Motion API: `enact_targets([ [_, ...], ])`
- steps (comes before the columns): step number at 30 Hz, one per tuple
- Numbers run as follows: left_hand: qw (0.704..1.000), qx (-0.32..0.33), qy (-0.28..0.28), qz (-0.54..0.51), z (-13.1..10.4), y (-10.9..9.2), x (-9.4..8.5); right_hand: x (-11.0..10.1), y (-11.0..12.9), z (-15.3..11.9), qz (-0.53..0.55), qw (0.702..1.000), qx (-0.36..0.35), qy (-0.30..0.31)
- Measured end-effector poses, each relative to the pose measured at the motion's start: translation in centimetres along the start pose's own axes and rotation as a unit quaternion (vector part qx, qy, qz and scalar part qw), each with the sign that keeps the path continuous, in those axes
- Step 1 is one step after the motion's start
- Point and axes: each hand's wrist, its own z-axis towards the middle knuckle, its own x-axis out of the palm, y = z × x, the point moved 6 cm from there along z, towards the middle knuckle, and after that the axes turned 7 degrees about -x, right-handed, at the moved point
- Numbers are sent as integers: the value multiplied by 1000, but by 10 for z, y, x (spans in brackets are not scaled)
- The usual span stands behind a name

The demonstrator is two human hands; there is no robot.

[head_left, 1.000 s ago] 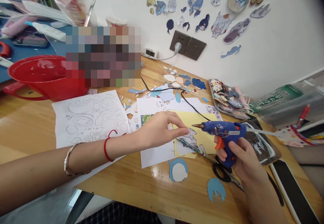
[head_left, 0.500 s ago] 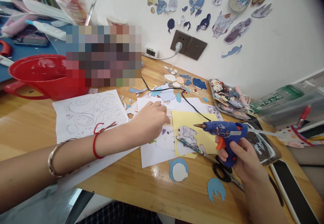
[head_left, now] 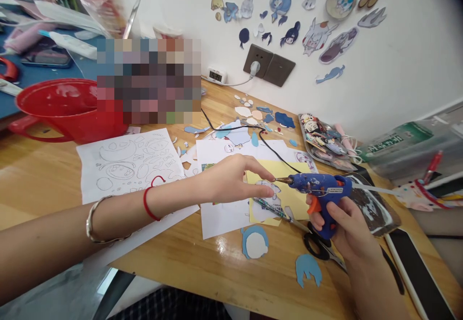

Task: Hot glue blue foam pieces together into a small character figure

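My right hand (head_left: 349, 228) grips a blue hot glue gun (head_left: 316, 183) by its handle, a finger near the orange trigger. Its metal nozzle points left. My left hand (head_left: 240, 180) reaches over the papers, thumb and index finger apart, the index fingertip at the nozzle tip; whether they touch I cannot tell. Under the nozzle lies a yellow sheet (head_left: 294, 199) with a pen (head_left: 269, 207) on it. Black-handled scissors (head_left: 318, 245) lie below the gun. Nearer me are a blue paper cutout with a white oval (head_left: 256, 244) and a jagged blue cutout (head_left: 308, 270).
A sheet of outline drawings (head_left: 126, 166) lies left, beside a red pot (head_left: 61, 113). A black cord (head_left: 235, 127) crosses small paper pieces. A tray of cutouts (head_left: 321, 139), a phone (head_left: 415, 272) and a clear bin (head_left: 427, 141) stand right. A clock (head_left: 216, 74) sits by the wall.
My left hand has moved right from the papers to the nozzle tip, its fingers going from curled to stretched out. The glue gun in my right hand has hardly moved.
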Motion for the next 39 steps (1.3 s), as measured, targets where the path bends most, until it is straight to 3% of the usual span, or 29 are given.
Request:
enact_targets([
  [3,1000,4,-17,6,2,6,2,2,1,0,13,1000,3,-2],
  [6,993,-1,-48,111,4,16,-3,4,1,0,18,1000,5,-5],
  [11,911,-9,-92,402,3,22,-21,2,2,0,6,1000,4,-13],
  [15,874,-27,-60,482,-2,18,-31,1,4,0,2,1000,-3,-19],
  [18,863,-8,-14,505,-4,17,-29,2,6,0,-3,1000,-7,-20],
  [21,881,-1,-8,474,-4,19,-26,1,8,1,-1,999,-14,-32],
  [24,906,-24,-47,420,-2,20,-25,-2,11,2,9,998,-26,-58],
  [27,909,-23,-69,409,-1,20,-23,-3,13,3,16,997,-33,-67],
  [34,930,-29,65,360,-11,34,-17,-5,10,1,3,997,-26,-68],
  [39,981,9,17,193,-7,12,-12,-2,10,1,-13,998,-29,-51],
])
